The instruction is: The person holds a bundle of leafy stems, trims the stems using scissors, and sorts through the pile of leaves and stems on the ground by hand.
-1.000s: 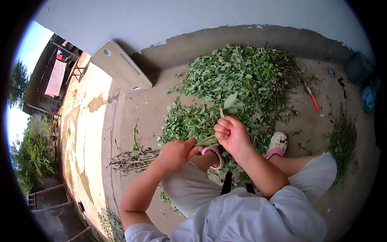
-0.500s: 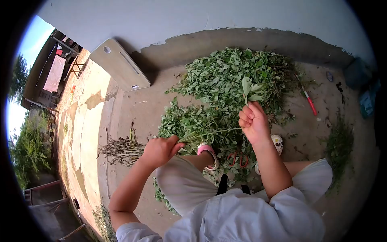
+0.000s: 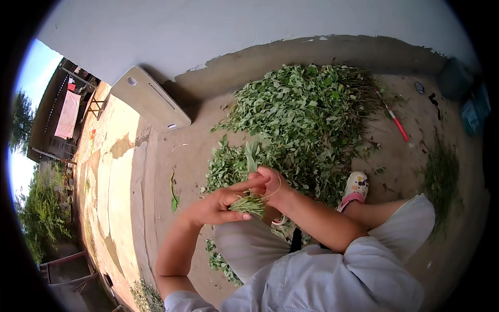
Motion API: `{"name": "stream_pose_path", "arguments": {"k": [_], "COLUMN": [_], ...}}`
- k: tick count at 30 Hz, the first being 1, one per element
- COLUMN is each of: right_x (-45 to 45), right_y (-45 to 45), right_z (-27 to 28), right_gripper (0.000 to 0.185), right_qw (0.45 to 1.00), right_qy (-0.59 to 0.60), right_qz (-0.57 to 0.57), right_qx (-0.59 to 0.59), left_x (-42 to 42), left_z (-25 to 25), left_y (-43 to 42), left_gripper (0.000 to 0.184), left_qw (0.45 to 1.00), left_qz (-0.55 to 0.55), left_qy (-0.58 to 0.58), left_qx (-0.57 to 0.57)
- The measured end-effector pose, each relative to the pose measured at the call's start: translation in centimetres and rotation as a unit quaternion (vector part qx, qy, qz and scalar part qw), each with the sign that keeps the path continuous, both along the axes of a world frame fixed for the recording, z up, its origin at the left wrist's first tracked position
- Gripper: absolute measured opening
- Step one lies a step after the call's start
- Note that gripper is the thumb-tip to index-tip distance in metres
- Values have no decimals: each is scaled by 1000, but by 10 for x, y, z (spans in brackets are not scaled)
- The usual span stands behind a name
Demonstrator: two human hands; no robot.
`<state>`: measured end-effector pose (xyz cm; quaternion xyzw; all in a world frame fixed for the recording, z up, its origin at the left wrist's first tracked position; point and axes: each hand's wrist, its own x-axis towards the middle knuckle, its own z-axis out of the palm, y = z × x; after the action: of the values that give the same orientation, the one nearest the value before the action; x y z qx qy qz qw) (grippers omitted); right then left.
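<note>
My left hand (image 3: 221, 204) is closed around a bundle of cut green stems (image 3: 250, 205), whose trimmed ends point toward me. Pressed up against it, my right hand (image 3: 271, 183) has its fingers curled on a thin plant strand (image 3: 276, 191) that loops beside the bundle. A pale green leaf (image 3: 251, 156) sticks up just beyond the hands. Both hands are over my lap, in front of a heap of leafy cut stalks (image 3: 301, 104).
A flat beige board (image 3: 148, 99) leans on the wall. A red-handled tool (image 3: 399, 129) lies right of the heap. Greenery (image 3: 441, 182) and teal bags (image 3: 473, 125) are at the far right. My patterned shoe (image 3: 356, 187) rests near the leaves.
My right hand has come down and left to meet my left hand; the stem stretched between them is now drawn in. The bundle has turned, and the brown twigs left of my hand no longer show.
</note>
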<state>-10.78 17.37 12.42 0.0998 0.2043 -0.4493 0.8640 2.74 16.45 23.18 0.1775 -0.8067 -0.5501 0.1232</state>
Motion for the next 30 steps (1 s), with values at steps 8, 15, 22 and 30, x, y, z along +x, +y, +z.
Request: {"name": "stream_pose_path", "arguments": {"k": [8, 15, 22, 30], "right_x": [-15, -68, -194, -60], "right_y": [1, -10, -22, 2], "right_z": [-8, -14, -63, -50], "right_gripper": [11, 10, 17, 69], "right_qw": [981, 942, 801, 874], "right_qy": [134, 271, 458, 312], "right_qz": [-54, -140, -323, 262], "right_qx": [-130, -139, -210, -266], "left_x": [1, 24, 129, -5], "left_z": [-21, -18, 3, 22], "left_y": [9, 15, -18, 14], "left_gripper": [24, 20, 15, 11], "left_qw": [981, 951, 825, 795], "left_qz": [49, 179, 397, 98], "left_qy": [-177, -208, -251, -300], "left_qx": [-61, -145, -315, -517]}}
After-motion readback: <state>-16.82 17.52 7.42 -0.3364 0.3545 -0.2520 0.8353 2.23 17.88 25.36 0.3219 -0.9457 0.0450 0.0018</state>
